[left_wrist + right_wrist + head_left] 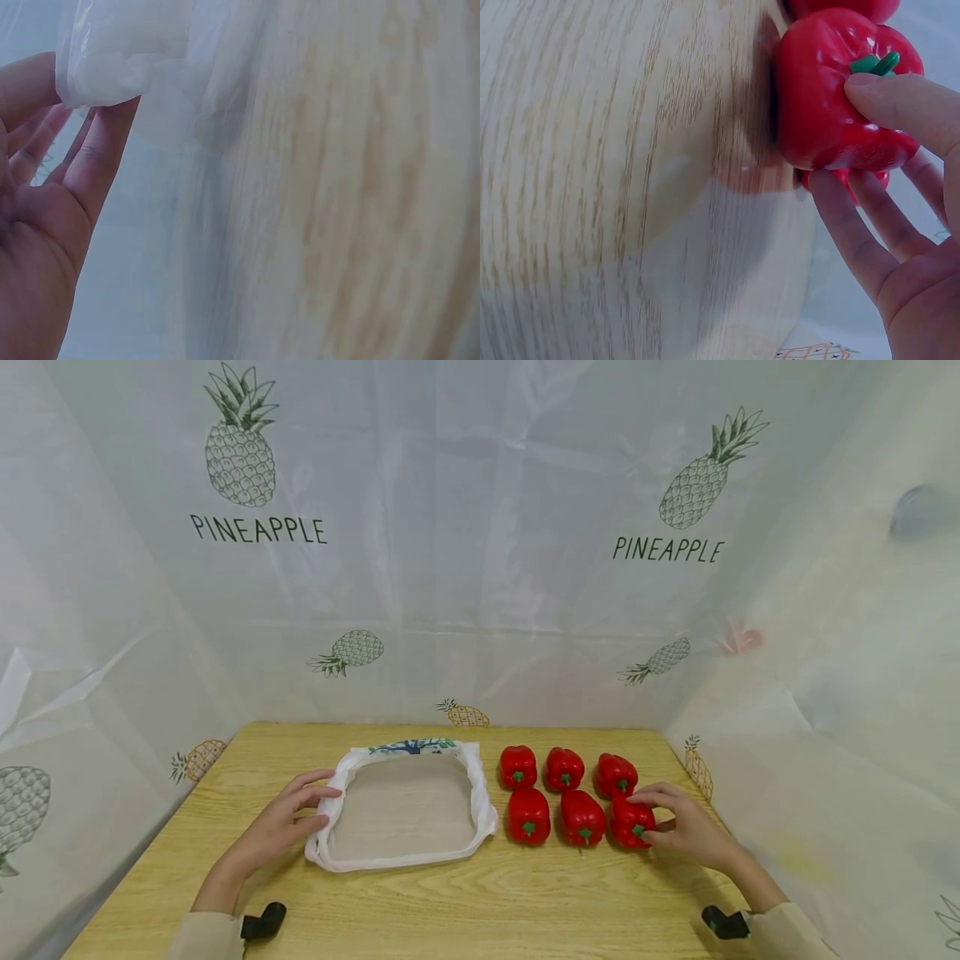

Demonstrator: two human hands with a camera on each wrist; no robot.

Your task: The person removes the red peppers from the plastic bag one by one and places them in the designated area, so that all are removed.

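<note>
Several red bell peppers with green stems stand in two rows on the wooden table. My right hand [693, 831] grips the front right bell pepper [832, 97]; in the right wrist view, its thumb lies by the stem and its fingers are along the side. Left of the rows, a white plastic bag [483, 820] stands with its mouth spread wide and its rim folded over. My left hand [281, 822] holds the bag's left rim between fingers and thumb. Seen from the left wrist, the white plastic [124, 71] hides those fingertips.
The wooden table [450, 914] reaches back to a pale curtain [465, 527] printed with pineapples, which also hangs along both sides. Close beside the gripped pepper are a back right bell pepper [617, 772] and a front middle one [582, 817].
</note>
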